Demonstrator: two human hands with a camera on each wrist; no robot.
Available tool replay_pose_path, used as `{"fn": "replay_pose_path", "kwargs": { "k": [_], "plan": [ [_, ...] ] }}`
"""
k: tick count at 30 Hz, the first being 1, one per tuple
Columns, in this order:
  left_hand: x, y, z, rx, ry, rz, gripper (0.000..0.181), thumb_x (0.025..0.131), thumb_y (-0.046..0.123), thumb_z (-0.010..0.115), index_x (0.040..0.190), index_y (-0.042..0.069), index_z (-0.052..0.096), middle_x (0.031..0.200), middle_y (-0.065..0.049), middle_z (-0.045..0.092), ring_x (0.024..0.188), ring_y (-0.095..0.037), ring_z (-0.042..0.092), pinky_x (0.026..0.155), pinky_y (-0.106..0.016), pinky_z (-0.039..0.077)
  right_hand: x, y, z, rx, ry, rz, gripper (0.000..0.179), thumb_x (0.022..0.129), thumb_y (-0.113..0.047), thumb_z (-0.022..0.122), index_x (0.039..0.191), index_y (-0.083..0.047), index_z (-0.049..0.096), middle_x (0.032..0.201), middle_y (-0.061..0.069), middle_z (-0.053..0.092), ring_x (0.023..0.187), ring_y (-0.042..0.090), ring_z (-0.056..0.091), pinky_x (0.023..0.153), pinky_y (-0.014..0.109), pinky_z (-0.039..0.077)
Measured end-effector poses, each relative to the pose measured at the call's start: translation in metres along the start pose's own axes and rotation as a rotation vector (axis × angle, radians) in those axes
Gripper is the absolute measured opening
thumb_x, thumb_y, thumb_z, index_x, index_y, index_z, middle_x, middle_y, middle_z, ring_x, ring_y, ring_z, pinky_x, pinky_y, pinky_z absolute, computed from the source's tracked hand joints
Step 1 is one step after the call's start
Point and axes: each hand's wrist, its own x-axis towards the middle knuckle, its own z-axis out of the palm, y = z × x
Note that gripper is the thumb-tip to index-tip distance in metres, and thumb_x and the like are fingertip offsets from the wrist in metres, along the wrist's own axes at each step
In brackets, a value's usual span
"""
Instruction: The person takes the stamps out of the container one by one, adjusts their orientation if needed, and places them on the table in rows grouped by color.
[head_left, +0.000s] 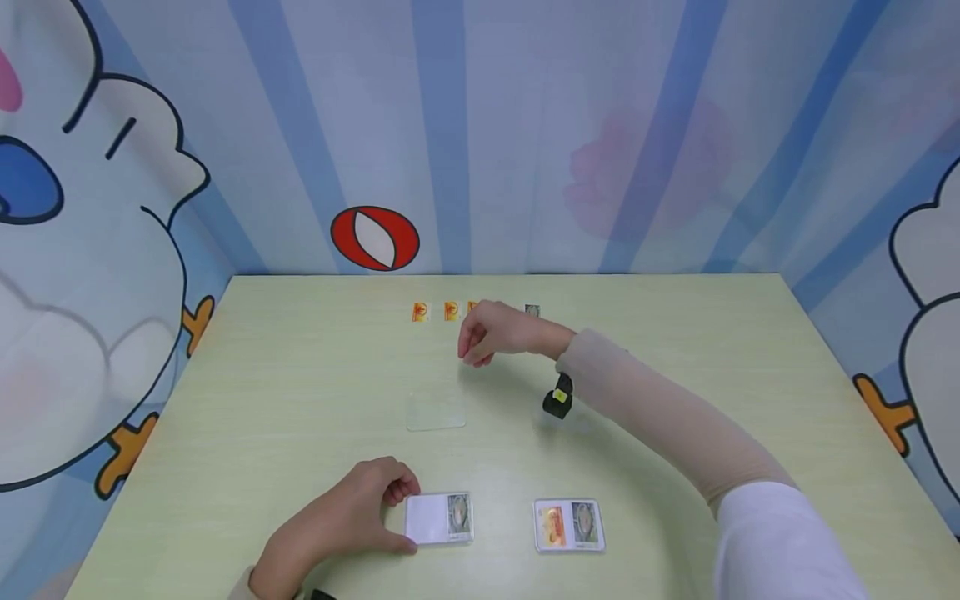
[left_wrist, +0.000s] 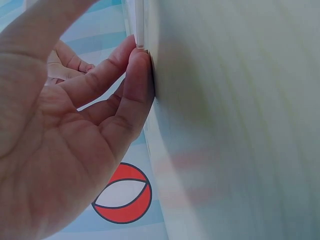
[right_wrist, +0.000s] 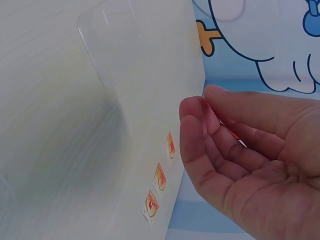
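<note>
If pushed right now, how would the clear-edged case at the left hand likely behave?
The case is probably stiff, as its edges look straight. It looks thin, so it's likely light. Lying flat on the table, it would probably slide rather than roll or tip.

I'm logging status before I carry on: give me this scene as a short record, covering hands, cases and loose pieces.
left hand: holds left case at its left side
left case contents: grey picture on right half; left half blank
right case: orange picture left, second grey picture right
right hand: curled; nothing visibly held
small cards: three orange cards, one grey card
clear panel: beyond left case
</note>
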Motion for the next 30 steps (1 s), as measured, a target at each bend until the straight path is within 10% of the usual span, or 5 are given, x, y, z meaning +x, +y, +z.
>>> {"fn": "replay_pose_path", "kwargs": {
  "k": [30],
  "plan": [
    [0.001,-0.001,-0.004,0.010,-0.018,-0.016,0.050,0.063,0.024,0.095,0.099,0.010,0.064,0.086,0.007,0.056,0.081,-0.010,0.052,0.073,-0.025,0.048,-0.013,-0.017,0.046,-0.036,-0.148,-0.065,0.004,0.089,0.000,0.072,0.091,0.004,0.072,0.078,0.005,0.070,0.067,0.014,0.063,0.069,0.033,0.056]
  ]
}}
